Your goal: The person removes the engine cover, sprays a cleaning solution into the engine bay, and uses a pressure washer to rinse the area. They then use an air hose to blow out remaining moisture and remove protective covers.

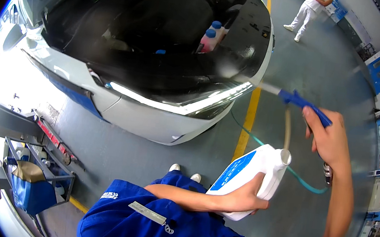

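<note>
Spraying seems to be the step in hand, over the dark front of the white car (139, 120), upper left. At right, the right hand (332, 138) grips the blue spray gun (298, 100); its hose (287, 130) drops to the mouth of the tilted white bottle (236, 173), lower centre, clasped by the left hand (244, 196). Next calls for steady aim.

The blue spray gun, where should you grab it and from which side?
Probably by the spray gun's slim blue handle, coming from the right. Its pale tube points left toward the car, and the tan hose hangs below, so the right end is clear of both. The right hand holds it there.
</note>
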Demonstrator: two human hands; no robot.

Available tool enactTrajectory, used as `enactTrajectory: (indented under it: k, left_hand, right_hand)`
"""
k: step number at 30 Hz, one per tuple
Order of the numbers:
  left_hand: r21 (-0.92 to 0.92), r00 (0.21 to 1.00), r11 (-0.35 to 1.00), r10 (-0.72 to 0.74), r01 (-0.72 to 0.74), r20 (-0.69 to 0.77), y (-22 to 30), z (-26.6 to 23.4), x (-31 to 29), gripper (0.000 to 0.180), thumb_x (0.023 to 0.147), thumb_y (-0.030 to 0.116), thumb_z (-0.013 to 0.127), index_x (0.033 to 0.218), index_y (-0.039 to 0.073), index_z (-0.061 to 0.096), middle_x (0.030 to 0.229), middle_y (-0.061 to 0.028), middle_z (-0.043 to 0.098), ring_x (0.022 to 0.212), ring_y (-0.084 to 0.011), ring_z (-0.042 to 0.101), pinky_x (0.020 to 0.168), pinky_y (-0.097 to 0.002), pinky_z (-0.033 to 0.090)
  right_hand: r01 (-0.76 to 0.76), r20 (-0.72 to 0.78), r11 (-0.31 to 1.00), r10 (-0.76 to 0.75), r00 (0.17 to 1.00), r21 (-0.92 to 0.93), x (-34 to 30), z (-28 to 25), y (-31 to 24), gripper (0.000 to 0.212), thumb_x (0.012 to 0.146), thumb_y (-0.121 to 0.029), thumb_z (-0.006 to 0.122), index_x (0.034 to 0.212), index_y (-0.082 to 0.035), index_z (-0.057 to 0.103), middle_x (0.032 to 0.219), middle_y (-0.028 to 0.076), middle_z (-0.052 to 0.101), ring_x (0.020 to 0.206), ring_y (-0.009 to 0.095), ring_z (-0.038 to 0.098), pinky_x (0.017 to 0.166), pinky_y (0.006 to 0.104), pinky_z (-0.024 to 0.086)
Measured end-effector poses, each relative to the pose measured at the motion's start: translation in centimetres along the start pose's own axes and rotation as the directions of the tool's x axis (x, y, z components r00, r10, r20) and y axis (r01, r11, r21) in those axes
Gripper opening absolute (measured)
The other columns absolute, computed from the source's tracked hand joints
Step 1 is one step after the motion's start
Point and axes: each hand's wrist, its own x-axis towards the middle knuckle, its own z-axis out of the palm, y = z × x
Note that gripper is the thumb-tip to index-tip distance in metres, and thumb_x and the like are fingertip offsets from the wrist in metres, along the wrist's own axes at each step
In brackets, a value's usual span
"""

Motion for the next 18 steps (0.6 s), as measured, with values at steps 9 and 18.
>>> enactTrajectory:
  k: [9, 18]
  left_hand:
    - [0.000, 0.999, 0.999, -0.044, 0.044, 0.023, 2.2, -2.7, 3.6, 0.053, 0.072, 0.007, 0.064, 0.114, -0.010, 0.036, 0.078, -0.0148, 0.055, 0.055, -0.0187, 0.059, 0.052, -0.0313, 0.047]
    - [-0.018, 0.993, 0.998, -0.058, 0.057, -0.100, 3.3, -3.6, 11.8, 0.055, 0.076, 0.003, 0.064, 0.119, -0.003, 0.032, 0.083, -0.0114, 0.053, 0.057, -0.0174, 0.057, 0.050, -0.0301, 0.046]
  right_hand:
    - [0.147, -0.183, 0.979, -0.172, 0.968, -0.141, 6.6, -1.1, 2.6, 0.039, 0.091, -0.034, 0.059, 0.074, 0.001, 0.063, 0.052, 0.010, 0.053, 0.042, 0.022, 0.049, 0.047, 0.0346, 0.041]
    - [0.370, -0.287, 0.886, -0.445, 0.848, -0.278, 17.4, -0.4, 5.3, 0.037, 0.091, -0.035, 0.059, 0.081, 0.001, 0.064, 0.056, 0.015, 0.055, 0.046, 0.030, 0.053, 0.049, 0.0372, 0.042]
